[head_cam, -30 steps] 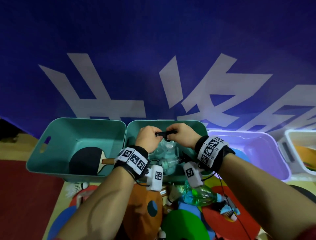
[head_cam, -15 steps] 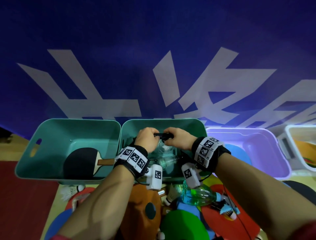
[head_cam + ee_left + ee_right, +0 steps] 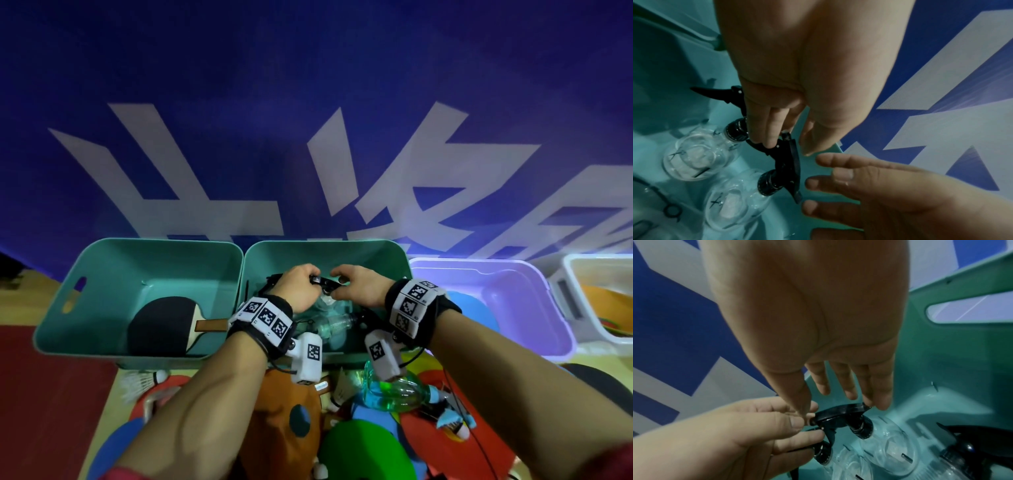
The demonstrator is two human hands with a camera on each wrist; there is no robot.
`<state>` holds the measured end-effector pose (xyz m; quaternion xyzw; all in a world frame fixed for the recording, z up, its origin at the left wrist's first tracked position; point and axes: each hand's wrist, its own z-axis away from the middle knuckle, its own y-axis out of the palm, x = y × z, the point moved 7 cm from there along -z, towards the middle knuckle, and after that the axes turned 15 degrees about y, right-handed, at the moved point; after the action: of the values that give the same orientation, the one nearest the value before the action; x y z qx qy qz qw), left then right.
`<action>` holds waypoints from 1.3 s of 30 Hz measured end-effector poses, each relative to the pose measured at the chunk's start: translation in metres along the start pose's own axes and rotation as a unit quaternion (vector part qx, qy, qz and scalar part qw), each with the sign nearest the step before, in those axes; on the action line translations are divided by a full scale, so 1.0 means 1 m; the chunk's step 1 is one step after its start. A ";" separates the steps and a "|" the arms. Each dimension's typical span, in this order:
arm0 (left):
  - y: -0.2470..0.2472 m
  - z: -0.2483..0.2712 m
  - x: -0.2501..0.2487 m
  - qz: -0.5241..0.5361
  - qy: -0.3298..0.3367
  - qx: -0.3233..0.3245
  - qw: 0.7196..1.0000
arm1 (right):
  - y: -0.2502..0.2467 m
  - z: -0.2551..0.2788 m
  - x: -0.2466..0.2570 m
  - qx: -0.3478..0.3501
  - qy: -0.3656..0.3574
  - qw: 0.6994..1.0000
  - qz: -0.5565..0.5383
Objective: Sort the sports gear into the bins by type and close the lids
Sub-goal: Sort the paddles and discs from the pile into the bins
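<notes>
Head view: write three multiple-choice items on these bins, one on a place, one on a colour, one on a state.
1. Where does the black paddle lie?
A. in the left teal bin
B. on the floor
C. in the white bin

2. What colour is the bin just right of the middle teal bin?
A. red
B. purple
C. black

3. What is the left hand doing?
A. lying flat on a lid
B. gripping the paddle
C. pinching a spray bottle's black trigger head

Answers:
1 A, its blade rests on that bin's floor.
2 B, its walls are lilac.
3 C, the left wrist view shows fingers curled on the trigger head.
</notes>
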<state>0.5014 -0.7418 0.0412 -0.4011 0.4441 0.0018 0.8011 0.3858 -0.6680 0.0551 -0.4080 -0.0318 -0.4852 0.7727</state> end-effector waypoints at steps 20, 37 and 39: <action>-0.009 0.132 -0.130 -0.015 0.134 -0.171 0.976 | -0.066 0.180 -0.038 -0.121 -0.169 0.962 -0.178; 0.229 0.254 -0.265 0.034 0.183 -0.157 0.970 | -0.063 0.369 -0.285 -0.145 -0.163 0.932 -0.290; 0.255 0.259 -0.282 0.034 0.185 -0.134 0.973 | -0.065 0.380 -0.324 -0.154 -0.140 0.930 -0.302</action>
<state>0.4231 -0.3019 0.1526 -0.4833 0.5936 0.0140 0.6433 0.2963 -0.1951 0.2029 -0.5571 -0.1866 -0.6325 0.5046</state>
